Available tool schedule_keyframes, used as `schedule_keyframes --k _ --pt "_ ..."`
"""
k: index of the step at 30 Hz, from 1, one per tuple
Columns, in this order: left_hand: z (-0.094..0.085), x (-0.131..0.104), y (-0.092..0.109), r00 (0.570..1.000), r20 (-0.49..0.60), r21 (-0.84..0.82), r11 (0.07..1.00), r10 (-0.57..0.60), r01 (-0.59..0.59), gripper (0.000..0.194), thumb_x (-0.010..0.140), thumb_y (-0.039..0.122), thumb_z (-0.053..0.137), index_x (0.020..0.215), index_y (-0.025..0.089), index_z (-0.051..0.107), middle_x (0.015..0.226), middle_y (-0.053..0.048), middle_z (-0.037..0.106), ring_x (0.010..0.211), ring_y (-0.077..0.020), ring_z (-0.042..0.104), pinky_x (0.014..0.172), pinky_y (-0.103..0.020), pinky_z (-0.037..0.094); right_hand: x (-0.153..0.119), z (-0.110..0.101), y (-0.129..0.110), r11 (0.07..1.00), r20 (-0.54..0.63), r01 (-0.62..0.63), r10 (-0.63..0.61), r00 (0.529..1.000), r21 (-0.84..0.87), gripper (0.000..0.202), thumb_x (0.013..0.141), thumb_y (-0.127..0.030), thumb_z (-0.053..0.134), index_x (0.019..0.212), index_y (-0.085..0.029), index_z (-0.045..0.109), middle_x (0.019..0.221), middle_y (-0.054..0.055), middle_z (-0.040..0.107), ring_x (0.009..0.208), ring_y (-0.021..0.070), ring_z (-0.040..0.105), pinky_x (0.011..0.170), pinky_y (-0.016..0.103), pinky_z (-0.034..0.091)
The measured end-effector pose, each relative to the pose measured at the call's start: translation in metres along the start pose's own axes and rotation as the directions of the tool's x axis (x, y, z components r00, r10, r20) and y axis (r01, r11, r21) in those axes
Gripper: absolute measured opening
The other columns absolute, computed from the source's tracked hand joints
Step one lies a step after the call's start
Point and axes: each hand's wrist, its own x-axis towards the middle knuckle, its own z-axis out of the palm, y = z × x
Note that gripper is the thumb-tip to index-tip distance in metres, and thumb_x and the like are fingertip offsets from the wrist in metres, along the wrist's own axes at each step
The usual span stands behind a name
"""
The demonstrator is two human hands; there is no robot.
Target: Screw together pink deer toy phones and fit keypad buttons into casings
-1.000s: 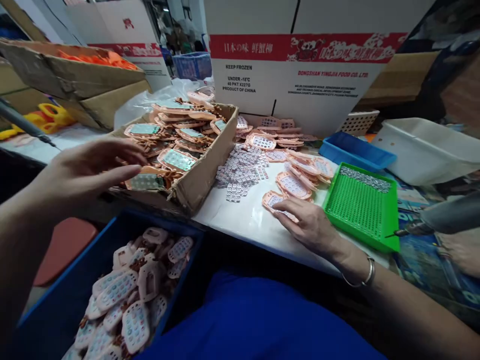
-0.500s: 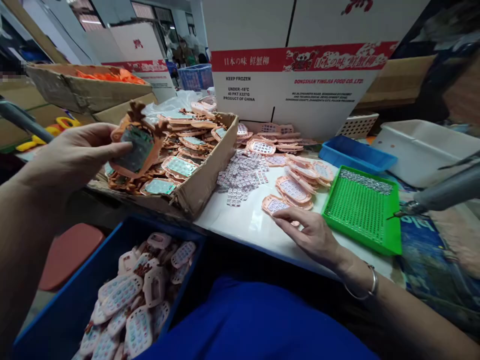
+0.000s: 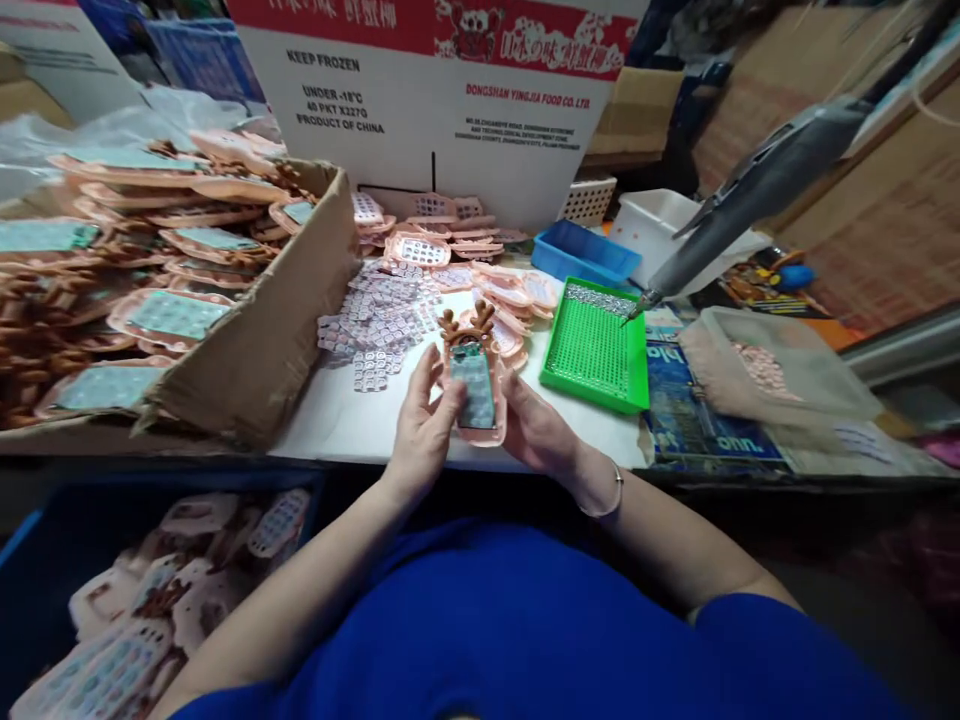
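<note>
- Through the head view I see the left hand (image 3: 422, 430) gripping an antlered casing (image 3: 484, 434) by its side, thumb lying over the pale green board (image 3: 480, 385) set in its face.
- The right hand (image 3: 541, 430) is half curled along the casing's other edge, fingers close against it; I cannot tell how firmly it holds, since part of the fingers is hidden behind the piece.
- The casing stands tilted up between the two hands, brown antlers pointing away from the wearer, just above the near edge of the white desk (image 3: 334, 425).
- A bangle (image 3: 616, 490) circles the right wrist, and a blue garment (image 3: 510, 620) fills the bottom of my view.
- Just beyond the hands, I find loose pink shells (image 3: 517, 288) piled on the desk, and left of them a spread of printed button sheets (image 3: 390, 315).
- To the right sits a green tray (image 3: 592, 396) with small silvery bits at its far end; a grey screwdriver (image 3: 765, 190) slants in, its tip by the tray's right edge.
- Behind that tray I make out a blue tray (image 3: 589, 270).
- On the left, a cardboard box (image 3: 277, 300) is heaped with more antlered casings.
- Below it, a blue bin (image 3: 45, 530) holds pink keypad pieces (image 3: 124, 655).
- A white carton (image 3: 420, 120) stands at the back.
</note>
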Motion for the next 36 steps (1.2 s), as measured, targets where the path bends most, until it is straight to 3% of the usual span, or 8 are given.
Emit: schedule_keyframes --k 3,5,9,13,17,26,30,36 --pt "-0.007 0.005 -0.015 0.991 -0.13 -0.054 0.998 -0.036 0.03 0.05 0.079 0.05 0.069 0.121 0.027 0.055 0.129 -0.01 0.058 0.115 -0.0226 0.057 0.087 -0.033 0.051 -0.001 -0.025 -0.002 0.965 -0.041 0.003 -0.015 0.999 -0.262 0.066 0.098 -0.057 0.005 0.149 -0.021 0.028 0.134 0.016 0.058 0.119 0.0233 0.06 0.096 0.046 0.052" --pt "-0.017 0.011 -0.016 0.972 -0.233 -0.062 0.997 0.024 -0.039 0.044 0.075 0.042 0.073 0.113 0.027 0.056 0.12 -0.008 0.059 0.107 -0.0203 0.059 0.079 -0.029 0.052 0.005 -0.041 -0.002 0.872 -0.082 0.061 -0.115 0.99 -0.486 0.063 0.098 -0.059 0.018 0.149 -0.024 0.028 0.143 0.014 0.051 0.129 0.0241 0.052 0.102 0.048 0.048" --pt "-0.033 0.022 -0.013 0.933 -0.346 -0.065 0.989 0.099 -0.129 0.04 0.067 0.031 0.077 0.101 0.024 0.058 0.108 -0.005 0.058 0.096 -0.0172 0.059 0.074 -0.026 0.052 0.025 -0.057 0.003 0.493 0.053 0.197 -0.291 0.955 -0.847 0.072 0.085 -0.064 0.054 0.144 -0.026 0.041 0.138 0.012 0.052 0.138 0.029 0.038 0.111 0.053 0.035" --pt "-0.036 0.022 -0.012 0.931 -0.357 -0.1 0.988 0.075 -0.118 0.039 0.063 0.029 0.079 0.096 0.023 0.059 0.105 -0.004 0.058 0.095 -0.0167 0.059 0.074 -0.026 0.053 0.04 -0.054 0.011 0.14 0.207 0.232 -0.17 0.963 -0.963 0.073 0.082 -0.059 0.062 0.141 -0.02 0.049 0.121 0.016 0.058 0.114 0.0316 0.049 0.102 0.053 0.039" --pt "-0.035 0.02 -0.014 0.932 -0.349 -0.09 0.987 0.094 -0.133 0.037 0.065 0.029 0.078 0.096 0.023 0.059 0.105 -0.004 0.059 0.096 -0.0175 0.06 0.074 -0.027 0.054 0.046 -0.048 0.01 -0.01 0.215 0.215 -0.073 0.974 -0.977 0.071 0.081 -0.059 0.063 0.14 -0.02 0.05 0.122 0.017 0.059 0.112 0.034 0.047 0.099 0.053 0.035" --pt "-0.036 0.019 -0.014 0.912 -0.386 -0.079 0.98 0.138 -0.182 0.035 0.065 0.026 0.076 0.095 0.023 0.058 0.103 -0.004 0.058 0.095 -0.0162 0.059 0.075 -0.026 0.054 0.052 -0.046 0.01 -0.094 0.263 0.259 -0.04 0.964 -0.961 0.069 0.079 -0.058 0.065 0.134 -0.017 0.055 0.114 0.017 0.063 0.109 0.0363 0.048 0.101 0.054 0.03" --pt "-0.034 0.01 -0.012 0.892 -0.436 -0.107 0.978 0.115 -0.179 0.038 0.063 0.024 0.079 0.097 0.024 0.062 0.106 -0.003 0.058 0.094 -0.0143 0.06 0.073 -0.023 0.054 0.048 -0.045 0.004 -0.039 0.223 0.22 -0.126 0.967 -0.975 0.073 0.079 -0.063 0.062 0.132 -0.014 0.057 0.111 0.016 0.063 0.113 0.036 0.048 0.108 0.055 0.026" --pt "-0.021 -0.005 -0.008 0.993 0.037 -0.241 0.963 -0.113 0.119 0.052 0.061 0.052 0.083 0.102 0.023 0.067 0.111 -0.007 0.065 0.078 -0.0159 0.067 0.065 -0.027 0.056 0.023 -0.033 -0.012 0.308 0.176 0.219 -0.163 0.971 -0.926 0.071 0.083 -0.065 0.057 0.138 -0.021 0.05 0.12 0.012 0.063 0.117 0.0304 0.051 0.101 0.05 0.039"
